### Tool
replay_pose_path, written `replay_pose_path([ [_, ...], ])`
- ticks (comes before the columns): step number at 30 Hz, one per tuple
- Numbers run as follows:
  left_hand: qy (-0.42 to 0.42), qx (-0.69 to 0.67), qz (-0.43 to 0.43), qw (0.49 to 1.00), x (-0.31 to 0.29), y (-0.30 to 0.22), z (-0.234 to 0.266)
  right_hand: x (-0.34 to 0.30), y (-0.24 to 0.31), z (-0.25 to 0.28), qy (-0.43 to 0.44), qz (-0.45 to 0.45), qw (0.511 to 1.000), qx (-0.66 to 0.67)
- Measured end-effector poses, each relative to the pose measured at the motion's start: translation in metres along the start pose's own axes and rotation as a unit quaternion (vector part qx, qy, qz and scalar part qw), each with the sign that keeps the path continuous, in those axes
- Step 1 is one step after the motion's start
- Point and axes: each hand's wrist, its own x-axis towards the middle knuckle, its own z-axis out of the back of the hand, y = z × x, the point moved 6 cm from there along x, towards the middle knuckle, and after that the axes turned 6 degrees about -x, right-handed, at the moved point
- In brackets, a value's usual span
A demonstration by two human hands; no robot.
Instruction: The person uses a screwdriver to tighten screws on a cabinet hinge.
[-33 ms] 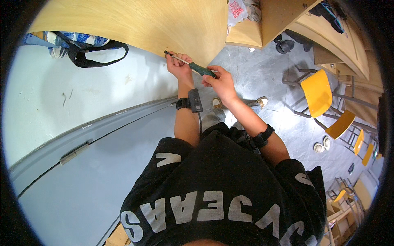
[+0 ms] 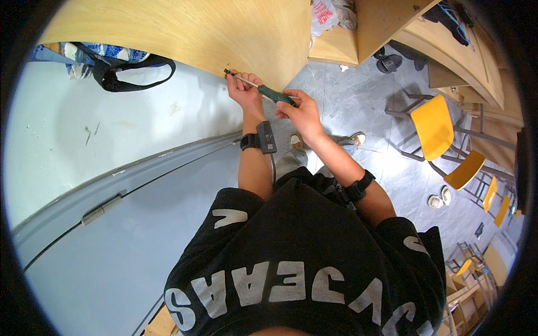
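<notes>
A screwdriver (image 2: 274, 95) with a dark green handle and thin metal shaft slants up and left toward the edge of a light wooden panel (image 2: 185, 28). Round the handle's near end close the fingers of my right hand (image 2: 302, 115). My left hand (image 2: 245, 92) is curled at the shaft, close to the dark tip, against the panel's edge. Its fingers lie partly behind the shaft. Whether they also pinch a small part there cannot be made out. At the tip there is a small dark spot on the wood.
A black strap (image 2: 137, 87) hangs beside blue patterned cloth at upper left, against the white wall (image 2: 73, 145). Wooden shelving (image 2: 333, 53) holds a plastic bag (image 2: 323, 17). Yellow chairs (image 2: 432, 127) stand at right on the grey tiled floor, with white shoes (image 2: 435, 201) nearby.
</notes>
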Motion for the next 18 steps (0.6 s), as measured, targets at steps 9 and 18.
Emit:
replay_pose_path([
  [9,-0.016,0.009,0.045,0.999,-0.004,-0.005,-0.005,0.007,-0.026,0.000,0.058,-0.218,0.968,0.108],
  [18,-0.041,0.077,0.073,0.994,0.002,-0.013,0.005,0.018,-0.032,-0.005,0.035,-0.001,0.988,-0.149],
])
